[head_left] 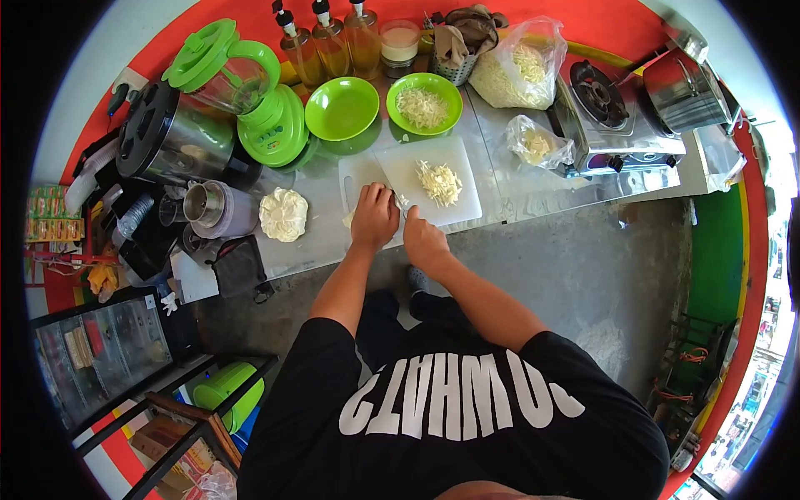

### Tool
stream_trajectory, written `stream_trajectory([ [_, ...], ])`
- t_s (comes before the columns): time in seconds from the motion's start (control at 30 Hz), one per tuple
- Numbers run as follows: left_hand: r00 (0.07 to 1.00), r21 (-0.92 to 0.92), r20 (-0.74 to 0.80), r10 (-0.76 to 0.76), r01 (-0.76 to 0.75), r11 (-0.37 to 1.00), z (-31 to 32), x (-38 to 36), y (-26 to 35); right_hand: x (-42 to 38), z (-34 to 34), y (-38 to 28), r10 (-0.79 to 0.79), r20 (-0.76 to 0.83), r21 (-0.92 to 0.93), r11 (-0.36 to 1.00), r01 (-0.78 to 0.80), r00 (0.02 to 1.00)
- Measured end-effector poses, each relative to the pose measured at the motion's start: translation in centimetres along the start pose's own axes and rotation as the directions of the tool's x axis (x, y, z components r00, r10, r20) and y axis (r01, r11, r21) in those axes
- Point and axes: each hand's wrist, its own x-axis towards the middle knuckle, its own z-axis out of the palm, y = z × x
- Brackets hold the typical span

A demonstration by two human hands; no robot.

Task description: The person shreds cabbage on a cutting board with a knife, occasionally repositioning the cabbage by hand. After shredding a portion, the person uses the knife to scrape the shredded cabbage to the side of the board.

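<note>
A white cutting board (pixel 467 167) lies near the counter's front edge, with a pile of pale shredded cabbage (pixel 439 183) on its right side. My right hand (pixel 426 242) is closed around the handle of a knife (pixel 393 179), whose blade points away from me over the board. Just left of the blade, my left hand (pixel 375 218) has its fingers curled on a small pale piece of cabbage (pixel 400 201), mostly hidden by them. Left of the board sits a cabbage head (pixel 284 214). Behind the board, a green bowl (pixel 456 93) holds more shreds.
Another green bowl (pixel 342 108) stands beside a green blender (pixel 271 125). Pump bottles (pixel 329 46) line the back. A large bag of shredded cabbage (pixel 517 71), a smaller bag (pixel 537 143) and a gas stove (pixel 617 125) are to the right. A metal cup (pixel 204 202) is left.
</note>
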Motion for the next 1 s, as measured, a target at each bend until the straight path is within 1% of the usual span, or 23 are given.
stream_trajectory([
  [0.13, 1.0, 0.01, 0.015, 0.003, -0.004, 1.0, 0.0, -0.2, -0.1, -1.3, 0.1, -0.1, 0.013, 0.012, 0.029, 0.999, -0.014, 1.0],
  [0.2, 0.999, -0.029, 0.011, -0.044, 0.044, 0.999, 0.1, -0.2, -0.1, -1.9, 1.2, 0.2, 0.049, 0.02, -0.038, 0.998, -0.048, 0.999],
  [0.27, 0.999, -0.037, 0.007, -0.041, 0.041, 0.998, 0.0, -0.2, -0.2, -1.4, 1.8, 0.5, 0.022, 0.012, -0.048, 0.999, -0.022, 1.0],
  [0.3, 0.999, -0.043, 0.004, -0.035, 0.035, 0.998, 0.0, -0.2, -0.3, -1.2, 1.5, 0.3, -0.004, 0.004, -0.057, 0.998, 0.004, 1.0],
  [0.4, 1.0, -0.075, 0.011, -0.005, 0.005, 0.997, -0.3, -0.4, -0.5, 0.0, -0.2, -0.3, -0.01, 0.013, -0.058, 0.998, 0.011, 1.0],
  [0.43, 1.0, -0.068, 0.012, 0.0, 0.0, 0.998, -0.6, -0.4, -0.6, -0.2, -0.4, -0.5, -0.014, 0.009, -0.052, 0.999, 0.015, 1.0],
  [0.5, 0.997, -0.096, 0.026, 0.066, -0.063, 0.993, -1.3, -1.0, -0.5, -1.1, -0.3, -0.7, 0.008, 0.035, 0.084, 0.996, -0.011, 0.999],
  [0.53, 0.997, -0.094, 0.031, 0.07, -0.066, 0.993, -1.5, -1.2, -0.4, -1.7, 0.4, -0.6, 0.01, 0.034, 0.09, 0.996, -0.013, 0.999],
  [0.6, 0.994, -0.066, 0.058, 0.087, -0.084, 0.994, -1.9, -1.4, -0.5, -2.4, 1.9, -0.2, 0.025, -0.036, -0.028, 0.999, -0.026, 0.999],
  [0.67, 0.995, -0.055, 0.06, 0.078, -0.074, 0.996, -1.5, -1.4, -0.8, -1.8, 2.6, 0.2, 0.029, -0.02, 0.01, 1.0, -0.029, 0.999],
  [0.73, 0.996, -0.049, 0.066, 0.065, -0.062, 0.997, -1.4, -1.6, -0.8, -1.7, 1.9, 0.1, 0.039, 0.0, 0.047, 0.998, -0.039, 0.999],
  [0.8, 0.995, -0.006, 0.076, 0.058, -0.057, 0.998, -1.4, -1.6, -0.7, -1.8, 0.6, 0.0, -0.006, 0.015, 0.01, 1.0, 0.006, 1.0],
  [0.9, 0.994, 0.018, 0.082, 0.069, -0.071, 0.997, -1.4, -1.6, -0.5, -2.7, -0.5, -0.6, 0.031, 0.041, -0.002, 1.0, -0.031, 0.999],
  [1.0, 0.995, 0.019, 0.07, 0.067, -0.069, 0.997, -1.5, -1.5, -0.5, -2.8, 0.8, 0.1, 0.033, 0.02, -0.009, 0.999, -0.033, 0.999],
])
